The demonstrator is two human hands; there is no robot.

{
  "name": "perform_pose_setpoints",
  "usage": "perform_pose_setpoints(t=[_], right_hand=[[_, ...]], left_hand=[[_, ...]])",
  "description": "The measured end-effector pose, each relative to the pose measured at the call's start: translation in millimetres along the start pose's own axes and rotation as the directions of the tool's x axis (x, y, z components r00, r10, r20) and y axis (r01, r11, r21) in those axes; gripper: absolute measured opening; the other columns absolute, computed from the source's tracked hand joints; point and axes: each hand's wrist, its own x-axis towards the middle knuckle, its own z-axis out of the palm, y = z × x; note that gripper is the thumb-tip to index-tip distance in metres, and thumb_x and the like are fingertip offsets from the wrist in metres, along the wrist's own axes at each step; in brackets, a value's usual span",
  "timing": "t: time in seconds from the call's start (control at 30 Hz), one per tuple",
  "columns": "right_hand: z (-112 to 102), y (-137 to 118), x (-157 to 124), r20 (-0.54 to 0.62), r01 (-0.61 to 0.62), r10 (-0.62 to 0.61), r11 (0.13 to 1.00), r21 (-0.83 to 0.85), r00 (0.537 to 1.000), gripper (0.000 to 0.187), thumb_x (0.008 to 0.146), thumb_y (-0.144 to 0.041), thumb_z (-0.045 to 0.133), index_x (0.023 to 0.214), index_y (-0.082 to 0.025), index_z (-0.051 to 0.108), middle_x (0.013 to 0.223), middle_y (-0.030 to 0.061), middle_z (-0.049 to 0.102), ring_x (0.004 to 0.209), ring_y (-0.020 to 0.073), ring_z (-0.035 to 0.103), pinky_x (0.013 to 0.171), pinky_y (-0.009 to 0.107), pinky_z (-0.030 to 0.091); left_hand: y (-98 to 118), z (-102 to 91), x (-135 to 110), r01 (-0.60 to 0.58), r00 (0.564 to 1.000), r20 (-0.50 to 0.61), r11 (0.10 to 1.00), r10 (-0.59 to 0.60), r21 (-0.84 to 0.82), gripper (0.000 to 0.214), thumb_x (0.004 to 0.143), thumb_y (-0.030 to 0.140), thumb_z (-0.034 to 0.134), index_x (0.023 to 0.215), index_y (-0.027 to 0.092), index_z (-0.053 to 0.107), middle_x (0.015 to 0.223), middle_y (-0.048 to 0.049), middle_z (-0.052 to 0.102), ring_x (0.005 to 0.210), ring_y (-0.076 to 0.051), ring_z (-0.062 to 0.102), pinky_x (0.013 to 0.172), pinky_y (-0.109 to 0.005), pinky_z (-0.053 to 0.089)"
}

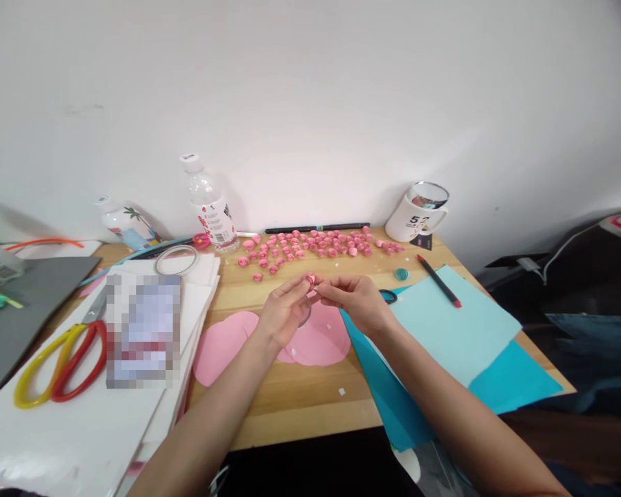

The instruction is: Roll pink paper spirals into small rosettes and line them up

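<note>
My left hand point(286, 307) is closed in a pinch around a small pink paper roll point(311, 279) above the middle of the table. Close by on the right, my right hand point(356, 298) has its thumb and fingertips pressed together at the roll's lower edge; what lies between them is too small to make out. Under both hands lie pink paper circles point(327, 342), partly covered by my fingers. More pink paper circles point(220, 345) lie to the left of my left wrist. Behind my hands, many finished-looking pink paper rolls point(318, 243) are spread over the wood.
Scissors with yellow and red handles point(85, 362) and a blurred-out rectangle lie on white paper point(134, 435) at left. A plastic bottle point(214, 214) and a white mug point(408, 217) stand near the wall. Blue sheets point(448, 331) and a dark pencil point(439, 281) lie at right.
</note>
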Motion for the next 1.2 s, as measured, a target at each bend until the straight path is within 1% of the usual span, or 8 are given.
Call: perform_pose_setpoints(t=[0.1,0.2,0.33,0.4,0.57,0.77,1.03,1.2], right_hand=[[-0.8,0.1,0.2,-0.013,0.036,-0.038,0.996,-0.086,0.999,0.024,0.062,-0.038,0.073,0.066,-0.014,0.068,0.064,0.002,0.066,0.064,0.0142,0.06,0.07,0.032,0.049],[-2.6,0.1,-0.3,0.008,0.101,-0.101,0.982,-0.157,0.995,0.023,0.065,-0.038,0.07,0.068,-0.015,0.067,0.069,0.0024,0.066,0.069,0.0155,0.06,0.07,0.031,0.048],[-1.7,-5.1,-4.3,0.093,0.194,-0.183,0.972,-0.135,0.979,0.019,0.071,-0.036,0.067,0.068,-0.017,0.065,0.09,0.0052,0.068,0.093,0.0205,0.06,0.082,0.033,0.046],[0.6,-8.7,-6.3,0.097,0.21,-0.196,0.965,-0.159,0.976,0.019,0.071,-0.036,0.066,0.068,-0.017,0.064,0.096,0.0062,0.066,0.098,0.0218,0.059,0.084,0.034,0.046],[6.4,-7.8,-4.7,0.042,0.27,-0.269,0.921,-0.28,0.962,0.023,0.071,-0.041,0.066,0.07,-0.018,0.065,0.095,0.0069,0.061,0.092,0.0204,0.058,0.076,0.033,0.051],[12.0,1.0,-0.6,-0.043,0.357,-0.426,0.804,-0.475,0.904,0.017,0.076,-0.036,0.061,0.074,-0.02,0.067,0.092,0.0063,0.054,0.09,0.0192,0.056,0.072,0.032,0.052],[13.1,3.6,-1.0,-0.024,0.403,-0.488,0.747,-0.529,0.873,0.014,0.078,-0.032,0.058,0.074,-0.021,0.066,0.089,0.0054,0.058,0.086,0.0186,0.058,0.07,0.032,0.051],[15.2,6.5,0.0,-0.041,0.407,-0.532,0.693,-0.595,0.846,0.012,0.079,-0.029,0.058,0.074,-0.021,0.066,0.086,0.0053,0.06,0.082,0.0184,0.058,0.07,0.033,0.051]], left_hand=[[2.8,-1.5,0.9,0.128,0.992,0.027,0.99,-0.126,-0.066,0.007,0.072,0.02,0.068,0.078,0.016,0.068,0.083,-0.002,0.066,0.078,-0.011,0.061,0.074,-0.024,0.045],[3.1,-3.2,2.1,0.183,0.983,0.028,0.977,-0.181,-0.113,0.005,0.075,0.019,0.065,0.078,0.015,0.067,0.076,-0.001,0.065,0.076,-0.01,0.06,0.077,-0.025,0.044],[0.9,-3.8,2.8,0.167,0.985,-0.026,0.977,-0.172,-0.13,0.007,0.074,0.018,0.066,0.08,0.014,0.067,0.079,-0.0022,0.066,0.079,-0.012,0.061,0.082,-0.027,0.043],[0.8,-3.1,2.5,0.156,0.985,-0.052,0.978,-0.164,-0.137,0.008,0.073,0.018,0.067,0.08,0.014,0.067,0.082,-0.0026,0.066,0.08,-0.012,0.061,0.081,-0.026,0.043],[3.3,0.1,1.6,0.15,0.982,-0.093,0.974,-0.167,-0.167,0.005,0.074,0.016,0.066,0.078,0.014,0.067,0.08,-0.0016,0.066,0.074,-0.009,0.06,0.076,-0.023,0.043],[5.4,2.7,0.4,0.167,0.973,-0.127,0.969,-0.192,-0.183,0.004,0.076,0.016,0.063,0.077,0.013,0.066,0.077,-0.0035,0.067,0.073,-0.011,0.06,0.075,-0.024,0.043],[5.9,3.9,-0.7,0.182,0.966,-0.147,0.962,-0.214,-0.202,0.004,0.076,0.014,0.062,0.076,0.014,0.066,0.076,-0.0035,0.067,0.074,-0.011,0.061,0.078,-0.024,0.044],[4.5,2.3,0.1,0.165,0.972,-0.13,0.961,-0.197,-0.222,0.004,0.075,0.013,0.063,0.077,0.013,0.067,0.077,-0.0025,0.067,0.075,-0.01,0.062,0.082,-0.025,0.044]])
